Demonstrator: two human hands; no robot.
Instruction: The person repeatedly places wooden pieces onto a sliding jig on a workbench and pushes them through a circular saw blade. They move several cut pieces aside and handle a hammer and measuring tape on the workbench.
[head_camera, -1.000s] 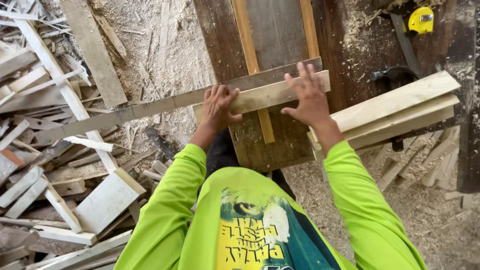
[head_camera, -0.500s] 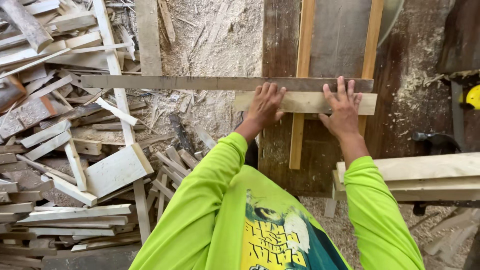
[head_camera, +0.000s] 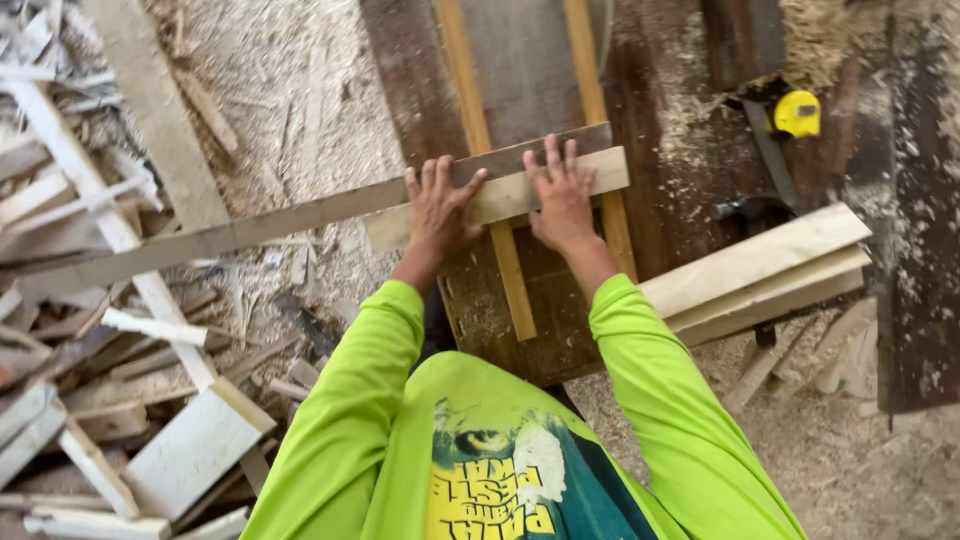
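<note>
both hands, left hand (head_camera: 438, 212) and right hand (head_camera: 561, 198), lie flat, grip open, on the pale board (head_camera: 497, 198)

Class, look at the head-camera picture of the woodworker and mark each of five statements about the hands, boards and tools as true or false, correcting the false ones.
1. Both hands, left hand and right hand, press flat on the pale board. True.
2. The yellow tape measure lies under the left hand. False: it sits far off to the right.
3. A scrap wood pile lies to the left. True.
4. The right hand grips a hammer. False: it rests open on the board.
5. Stacked planks lie to the right. True.
</note>
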